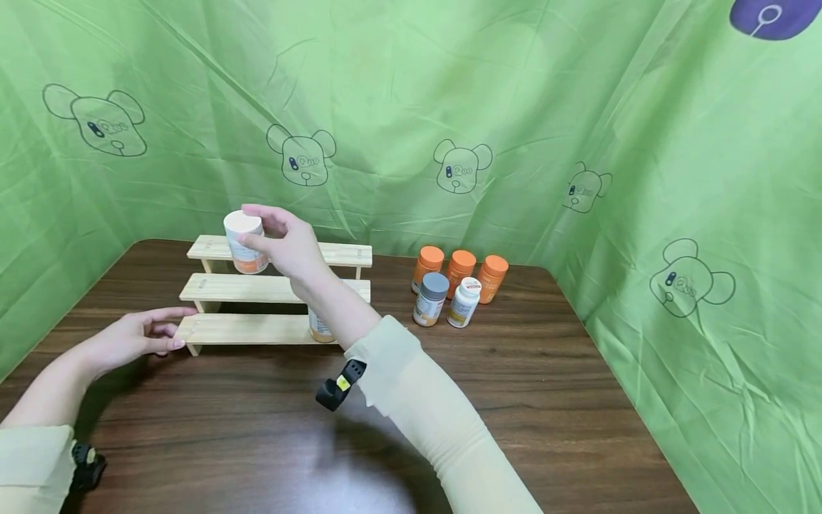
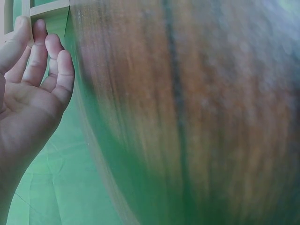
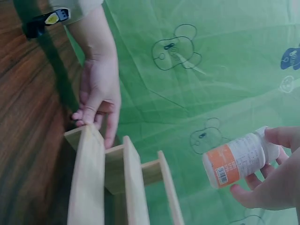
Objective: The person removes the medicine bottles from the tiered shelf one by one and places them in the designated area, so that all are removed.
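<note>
My right hand [image 1: 290, 244] grips a white bottle [image 1: 246, 246] with an orange band near its base, tilted a little above the top tier of a three-tier wooden rack [image 1: 240, 328]. In the right wrist view that bottle [image 3: 236, 159] shows clear space between its base and the top board. At the rack's left end, the thumb and fingers of my left hand [image 1: 138, 334] pinch the wood of the lower tiers. Another bottle [image 1: 320, 327] with an orange band stands at the right of the rack, partly covered by my right forearm.
Right of the rack stand several bottles: three orange bottles [image 1: 461, 268] behind, a grey-capped bottle [image 1: 431, 300] and a small white bottle [image 1: 464, 303] in front. A green cloth [image 1: 385, 93] with bear drawings surrounds the dark wooden table [image 1: 546, 400].
</note>
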Action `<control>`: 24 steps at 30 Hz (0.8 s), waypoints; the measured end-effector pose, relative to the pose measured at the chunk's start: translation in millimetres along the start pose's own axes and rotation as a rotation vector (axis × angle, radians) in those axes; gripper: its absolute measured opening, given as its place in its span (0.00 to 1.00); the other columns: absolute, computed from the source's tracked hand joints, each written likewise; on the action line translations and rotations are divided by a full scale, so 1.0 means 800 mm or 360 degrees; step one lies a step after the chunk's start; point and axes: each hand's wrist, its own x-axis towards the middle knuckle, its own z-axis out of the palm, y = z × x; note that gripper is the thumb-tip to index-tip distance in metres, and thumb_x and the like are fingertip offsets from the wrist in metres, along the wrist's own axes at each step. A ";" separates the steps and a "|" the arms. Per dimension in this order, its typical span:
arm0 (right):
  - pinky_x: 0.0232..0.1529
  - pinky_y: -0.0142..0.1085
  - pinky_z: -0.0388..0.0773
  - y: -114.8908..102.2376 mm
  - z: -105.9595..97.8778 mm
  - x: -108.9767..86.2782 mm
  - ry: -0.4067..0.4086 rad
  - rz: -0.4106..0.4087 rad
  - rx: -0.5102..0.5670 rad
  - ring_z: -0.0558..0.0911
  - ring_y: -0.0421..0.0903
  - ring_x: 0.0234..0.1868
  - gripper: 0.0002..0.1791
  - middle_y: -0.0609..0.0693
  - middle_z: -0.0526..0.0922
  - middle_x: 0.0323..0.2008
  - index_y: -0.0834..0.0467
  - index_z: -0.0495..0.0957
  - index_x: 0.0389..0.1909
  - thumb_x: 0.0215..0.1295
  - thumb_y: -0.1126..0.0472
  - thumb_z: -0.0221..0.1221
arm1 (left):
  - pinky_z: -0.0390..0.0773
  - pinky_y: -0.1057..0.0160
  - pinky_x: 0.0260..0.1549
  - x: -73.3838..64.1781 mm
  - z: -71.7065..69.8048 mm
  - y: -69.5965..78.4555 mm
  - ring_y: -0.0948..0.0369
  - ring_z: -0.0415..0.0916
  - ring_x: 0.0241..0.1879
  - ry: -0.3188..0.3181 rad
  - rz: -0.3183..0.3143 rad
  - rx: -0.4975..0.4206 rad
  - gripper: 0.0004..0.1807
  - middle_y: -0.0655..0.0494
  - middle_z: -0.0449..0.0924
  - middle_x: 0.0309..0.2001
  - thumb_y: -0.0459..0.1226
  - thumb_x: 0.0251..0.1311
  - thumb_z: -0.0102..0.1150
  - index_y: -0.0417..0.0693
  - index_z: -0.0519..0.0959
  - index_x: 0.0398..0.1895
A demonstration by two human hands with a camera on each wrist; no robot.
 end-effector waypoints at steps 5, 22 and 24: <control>0.45 0.29 0.72 -0.018 -0.020 -0.003 -0.0052 0.0001 -0.0032 0.79 0.32 0.42 0.23 0.41 0.83 0.44 0.51 0.80 0.51 0.53 0.69 0.66 | 0.75 0.65 0.28 0.001 0.000 -0.002 0.65 0.78 0.31 0.0000 0.0005 0.0008 0.29 0.57 0.83 0.37 0.33 0.61 0.59 0.41 0.64 0.65; 0.52 0.33 0.71 -0.062 -0.094 -0.020 -0.0287 -0.0009 -0.0244 0.77 0.36 0.49 0.23 0.43 0.81 0.48 0.49 0.77 0.55 0.57 0.62 0.66 | 0.74 0.66 0.28 0.001 -0.001 -0.007 0.65 0.77 0.30 -0.0005 0.0004 0.0014 0.29 0.57 0.83 0.36 0.32 0.60 0.59 0.44 0.64 0.65; 0.52 0.33 0.72 -0.067 -0.103 -0.023 -0.0316 -0.0022 -0.0249 0.78 0.37 0.50 0.23 0.44 0.80 0.49 0.49 0.76 0.56 0.58 0.62 0.65 | 0.74 0.66 0.28 0.001 -0.002 -0.009 0.65 0.77 0.30 -0.0003 0.0003 0.0018 0.29 0.57 0.83 0.36 0.32 0.60 0.59 0.44 0.64 0.65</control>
